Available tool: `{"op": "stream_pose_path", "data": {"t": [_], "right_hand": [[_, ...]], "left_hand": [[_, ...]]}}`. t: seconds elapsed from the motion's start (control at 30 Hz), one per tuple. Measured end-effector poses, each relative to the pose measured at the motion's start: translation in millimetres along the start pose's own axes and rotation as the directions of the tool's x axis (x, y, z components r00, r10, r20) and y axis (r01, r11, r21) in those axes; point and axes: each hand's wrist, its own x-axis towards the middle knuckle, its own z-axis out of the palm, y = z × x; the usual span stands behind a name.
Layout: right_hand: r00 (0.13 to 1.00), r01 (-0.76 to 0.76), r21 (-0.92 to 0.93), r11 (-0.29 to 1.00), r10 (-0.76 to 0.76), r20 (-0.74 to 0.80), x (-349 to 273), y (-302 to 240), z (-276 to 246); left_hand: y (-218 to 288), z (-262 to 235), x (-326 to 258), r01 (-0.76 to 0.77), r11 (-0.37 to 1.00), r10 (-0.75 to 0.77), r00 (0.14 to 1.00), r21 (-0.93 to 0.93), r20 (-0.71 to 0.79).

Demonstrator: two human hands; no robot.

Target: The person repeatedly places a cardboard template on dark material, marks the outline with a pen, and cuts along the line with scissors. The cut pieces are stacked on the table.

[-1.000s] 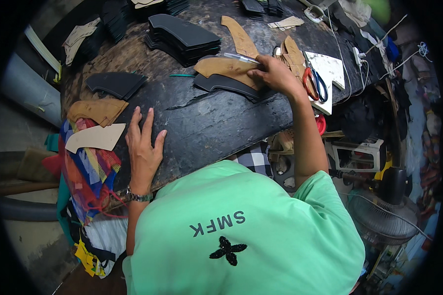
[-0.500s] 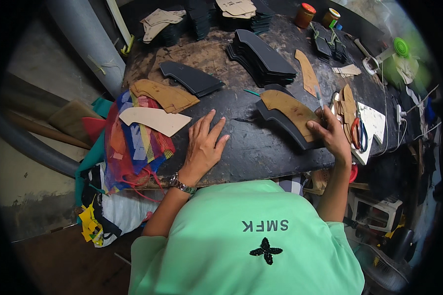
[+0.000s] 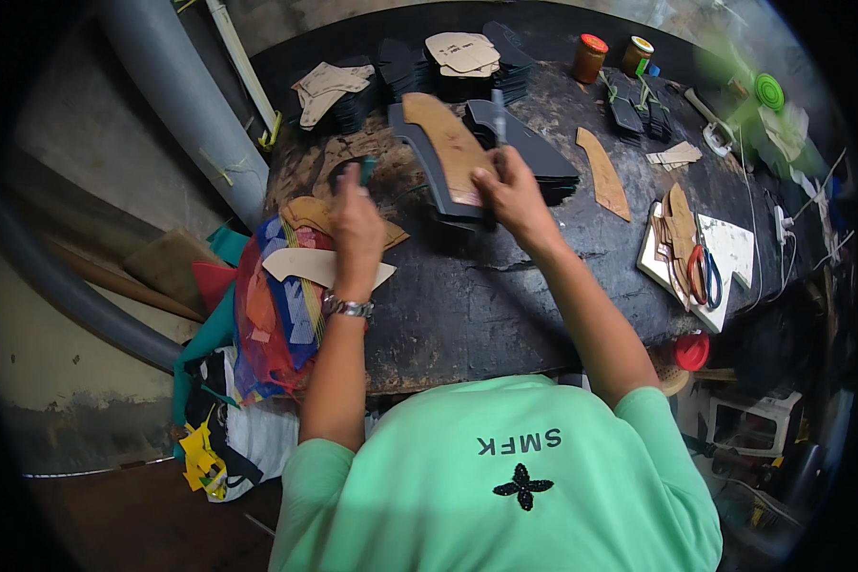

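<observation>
A person in a green shirt leans over a dark tabletop (image 3: 505, 305). The right hand (image 3: 510, 191) has its fingers closed around an upright pen (image 3: 498, 116), beside a brown cardboard pattern (image 3: 453, 148) lying on a dark cut piece (image 3: 429, 172). The left hand (image 3: 353, 214) grips a small green object (image 3: 366, 170). Stacks of cut pieces (image 3: 534, 157) suggest much tracing is done; this piece looks unfinished.

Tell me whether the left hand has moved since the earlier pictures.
Yes. The left hand lay flat, fingers spread, near the table's front edge; now it is raised farther in, beside the tan pattern, gripping a small dark green thing.
</observation>
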Motion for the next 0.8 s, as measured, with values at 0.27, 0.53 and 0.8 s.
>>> {"op": "stream_pose_path", "data": {"t": [0.27, 0.53, 0.8], "right_hand": [[0.961, 0.127, -0.569, 0.812, -0.244, -0.133, 31, 39, 61], [0.777, 0.355, -0.272, 0.894, -0.444, -0.447, 1, -21, -50], [0.682, 0.229, -0.29, 0.929, -0.366, -0.633, -7, -25, -205]], "left_hand": [[6, -33, 1, -0.173, 0.974, 0.191, 0.974, 0.143, -0.119], [9, 23, -3, -0.372, 0.925, 0.346, 0.909, 0.078, 0.234], [29, 27, 7, -0.299, 0.893, 0.075, 0.836, 0.337, 0.543]]}}
